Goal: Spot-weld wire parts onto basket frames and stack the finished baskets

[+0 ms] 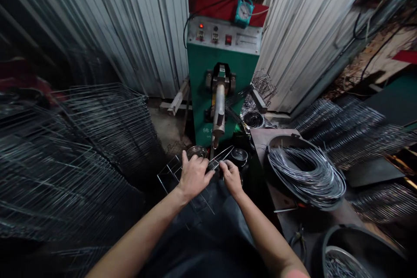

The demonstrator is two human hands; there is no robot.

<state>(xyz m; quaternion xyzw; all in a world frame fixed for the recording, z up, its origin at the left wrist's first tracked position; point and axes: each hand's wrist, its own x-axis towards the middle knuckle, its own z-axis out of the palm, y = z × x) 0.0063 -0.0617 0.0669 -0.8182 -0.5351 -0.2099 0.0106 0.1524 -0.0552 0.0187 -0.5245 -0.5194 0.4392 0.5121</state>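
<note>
Both of my hands are low in the middle of the view, in front of a green spot-welding machine (221,95). My left hand (193,177) grips a flat wire frame (177,178) made of thin metal rods. My right hand (231,177) closes on rods at the frame's far end, close to my left hand. Just above the frame, the machine's vertical electrode arm (219,110) comes down. Part of the frame is hidden by my hands, and its far side is dark against my apron (195,243).
Tall stacks of wire racks (97,152) fill the left side, and more (345,130) lie at the right. A black tub holds coiled wire (306,178) on a metal bench (276,195). Small bowls (196,152) sit near my hands. Corrugated metal walls (156,30) stand behind.
</note>
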